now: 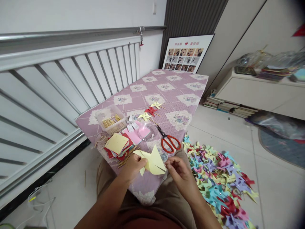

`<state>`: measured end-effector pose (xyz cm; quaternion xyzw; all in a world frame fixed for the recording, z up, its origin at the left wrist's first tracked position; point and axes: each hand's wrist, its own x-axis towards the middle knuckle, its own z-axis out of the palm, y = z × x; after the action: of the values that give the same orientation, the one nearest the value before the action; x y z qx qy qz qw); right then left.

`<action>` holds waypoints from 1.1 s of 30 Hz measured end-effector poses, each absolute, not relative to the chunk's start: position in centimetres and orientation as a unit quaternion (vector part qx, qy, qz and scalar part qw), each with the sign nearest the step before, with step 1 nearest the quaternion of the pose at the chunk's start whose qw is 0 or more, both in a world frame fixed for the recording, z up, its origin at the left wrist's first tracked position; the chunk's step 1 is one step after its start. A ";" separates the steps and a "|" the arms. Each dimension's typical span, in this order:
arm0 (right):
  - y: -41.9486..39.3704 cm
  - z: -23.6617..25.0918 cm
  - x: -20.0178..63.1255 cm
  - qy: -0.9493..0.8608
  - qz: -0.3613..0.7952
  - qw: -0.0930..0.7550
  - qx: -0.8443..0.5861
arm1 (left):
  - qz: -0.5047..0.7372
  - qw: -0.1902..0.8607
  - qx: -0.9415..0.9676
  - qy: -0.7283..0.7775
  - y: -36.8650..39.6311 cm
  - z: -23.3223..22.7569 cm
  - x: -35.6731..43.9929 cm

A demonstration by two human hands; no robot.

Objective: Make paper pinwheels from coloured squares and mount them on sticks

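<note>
Fingers of both hands pinch a pale yellow cut paper square (153, 162) over the table's near edge: left hand (133, 167) grips its left side, right hand (178, 170) its right corner. Red-handled scissors (168, 140) lie just beyond.

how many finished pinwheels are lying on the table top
3, in a row past the scissors: a yellow pinwheel nearest, a red pinwheel in the middle, another yellow pinwheel farthest. Others could be hidden under the paper stack.
</note>
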<state>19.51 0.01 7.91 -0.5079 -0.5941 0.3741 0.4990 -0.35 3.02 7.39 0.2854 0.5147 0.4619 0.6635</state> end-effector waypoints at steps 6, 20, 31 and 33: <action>-0.4 10.3 18.9 -0.756 0.306 0.390 -0.428 | 0.405 0.685 0.388 0.464 3.5 9.1 -1.6; 0.3 11.5 19.1 -0.744 0.397 0.353 -0.405 | 0.388 0.713 0.387 0.438 3.4 9.9 -2.3; 1.2 11.5 18.2 -0.723 0.409 0.354 -0.429 | 0.354 0.588 0.506 0.522 3.0 10.0 -1.3; 1.3 11.5 17.9 -0.728 0.396 0.353 -0.433 | 0.340 0.549 0.537 0.543 2.9 9.9 -1.0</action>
<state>17.88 1.29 11.46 -0.4334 -0.7284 0.3960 0.3533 -0.97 2.86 9.92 0.5369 0.5433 0.3403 0.5485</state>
